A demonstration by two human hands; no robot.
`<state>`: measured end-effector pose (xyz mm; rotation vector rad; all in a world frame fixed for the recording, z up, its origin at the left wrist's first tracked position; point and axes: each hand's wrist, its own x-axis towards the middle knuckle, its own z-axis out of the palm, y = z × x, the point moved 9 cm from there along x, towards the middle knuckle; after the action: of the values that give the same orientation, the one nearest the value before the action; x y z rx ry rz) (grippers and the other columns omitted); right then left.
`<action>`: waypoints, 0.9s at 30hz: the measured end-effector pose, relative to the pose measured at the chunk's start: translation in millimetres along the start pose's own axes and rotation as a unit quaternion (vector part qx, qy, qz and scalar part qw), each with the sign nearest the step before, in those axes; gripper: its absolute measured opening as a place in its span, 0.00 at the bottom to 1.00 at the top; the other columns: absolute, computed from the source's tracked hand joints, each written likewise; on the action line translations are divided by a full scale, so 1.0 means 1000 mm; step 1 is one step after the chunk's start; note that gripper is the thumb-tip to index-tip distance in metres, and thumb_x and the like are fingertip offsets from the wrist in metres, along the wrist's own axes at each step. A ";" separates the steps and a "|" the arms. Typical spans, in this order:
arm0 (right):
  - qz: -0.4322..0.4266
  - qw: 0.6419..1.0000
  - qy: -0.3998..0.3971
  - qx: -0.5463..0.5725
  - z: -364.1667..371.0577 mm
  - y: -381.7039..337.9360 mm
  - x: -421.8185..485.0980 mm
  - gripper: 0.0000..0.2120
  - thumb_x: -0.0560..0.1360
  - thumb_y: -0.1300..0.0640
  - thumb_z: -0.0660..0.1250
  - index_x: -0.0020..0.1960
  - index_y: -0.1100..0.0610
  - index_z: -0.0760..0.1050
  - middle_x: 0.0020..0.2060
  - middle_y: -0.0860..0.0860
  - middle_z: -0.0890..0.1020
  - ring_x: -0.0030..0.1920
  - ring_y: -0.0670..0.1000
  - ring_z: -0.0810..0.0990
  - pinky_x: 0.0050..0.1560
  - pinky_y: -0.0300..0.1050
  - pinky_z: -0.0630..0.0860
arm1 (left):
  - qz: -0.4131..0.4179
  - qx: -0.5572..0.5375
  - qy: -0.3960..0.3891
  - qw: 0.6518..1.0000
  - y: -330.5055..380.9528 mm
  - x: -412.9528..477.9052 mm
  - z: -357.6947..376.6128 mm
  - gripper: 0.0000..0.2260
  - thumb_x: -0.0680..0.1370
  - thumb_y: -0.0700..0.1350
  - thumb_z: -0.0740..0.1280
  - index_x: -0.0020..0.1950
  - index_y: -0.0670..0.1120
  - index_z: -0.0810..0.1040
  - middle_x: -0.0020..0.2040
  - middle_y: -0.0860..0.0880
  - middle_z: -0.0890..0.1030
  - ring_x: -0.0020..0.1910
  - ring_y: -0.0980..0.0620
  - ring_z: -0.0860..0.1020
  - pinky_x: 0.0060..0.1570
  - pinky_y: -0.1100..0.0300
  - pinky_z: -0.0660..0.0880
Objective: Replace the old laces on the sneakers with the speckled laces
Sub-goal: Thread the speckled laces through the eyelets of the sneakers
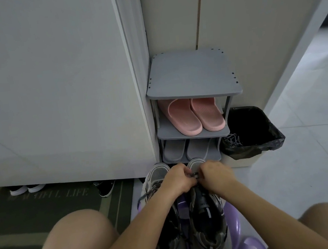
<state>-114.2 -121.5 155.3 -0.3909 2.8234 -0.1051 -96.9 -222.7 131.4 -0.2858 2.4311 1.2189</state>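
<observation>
Now the left hand [178, 181] and right hand [214, 175] both pinch the lace [194, 174] over the right sneaker [207, 212], toward the stool's [232, 213] far edge, so a hard tug could yank it out or tip the sneaker off.

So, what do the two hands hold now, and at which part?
The left hand and the right hand each grip the lace near the toe end of one sneaker. Which stretch of the lace they hold cannot be told.
</observation>
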 end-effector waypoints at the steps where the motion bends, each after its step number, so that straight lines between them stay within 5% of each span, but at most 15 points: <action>1: -0.002 1.000 -0.005 -0.008 0.001 0.000 0.001 0.13 0.76 0.53 0.60 0.56 0.58 0.75 0.56 0.57 0.78 0.58 0.58 0.76 0.55 0.47 0.72 | -0.002 0.002 0.002 1.000 -0.001 0.001 0.000 0.13 0.72 0.42 0.69 0.56 0.44 0.75 0.46 0.50 0.78 0.43 0.52 0.76 0.44 0.61 0.72; 13: 0.127 0.989 -0.077 0.015 -0.007 0.125 -0.074 0.11 0.76 0.47 0.61 0.38 0.50 0.68 0.48 0.50 0.77 0.52 0.53 0.77 0.50 0.44 0.72 | -0.003 0.024 0.007 1.000 -0.003 0.003 -0.001 0.11 0.73 0.43 0.68 0.54 0.46 0.75 0.50 0.49 0.79 0.47 0.52 0.77 0.47 0.60 0.74; 16: 0.128 0.979 -0.156 0.042 0.018 0.127 -0.084 0.13 0.75 0.50 0.63 0.34 0.48 0.64 0.44 0.48 0.75 0.48 0.51 0.76 0.49 0.42 0.72 | -0.002 0.024 0.013 1.000 -0.001 0.002 -0.001 0.10 0.72 0.42 0.68 0.53 0.46 0.74 0.48 0.49 0.79 0.44 0.52 0.77 0.49 0.59 0.74; 18: 0.108 0.983 -0.127 0.077 0.017 0.108 -0.073 0.11 0.73 0.55 0.61 0.33 0.47 0.65 0.43 0.48 0.75 0.48 0.52 0.77 0.49 0.43 0.73 | 0.000 0.030 0.017 0.999 0.000 0.001 -0.002 0.10 0.73 0.43 0.68 0.54 0.46 0.74 0.48 0.49 0.79 0.43 0.52 0.77 0.47 0.59 0.74; 22: 0.066 0.986 0.016 0.152 -0.010 0.053 -0.036 0.07 0.75 0.52 0.62 0.39 0.50 0.70 0.46 0.52 0.79 0.49 0.55 0.78 0.47 0.44 0.72 | 0.004 0.032 0.021 0.999 -0.002 0.000 -0.002 0.13 0.73 0.44 0.69 0.56 0.44 0.75 0.48 0.50 0.79 0.46 0.52 0.77 0.46 0.60 0.73; 27: 0.073 0.991 -0.028 0.110 0.010 0.014 -0.005 0.15 0.74 0.47 0.63 0.53 0.57 0.76 0.56 0.56 0.76 0.57 0.58 0.76 0.55 0.46 0.73 | -0.008 0.048 0.033 0.998 -0.005 0.000 -0.004 0.11 0.72 0.46 0.69 0.52 0.46 0.75 0.51 0.47 0.80 0.47 0.50 0.78 0.44 0.61 0.72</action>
<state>-110.4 -107.2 145.0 -0.1341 2.7356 -0.3642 -96.7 -228.8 130.2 -0.3210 2.5311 1.0980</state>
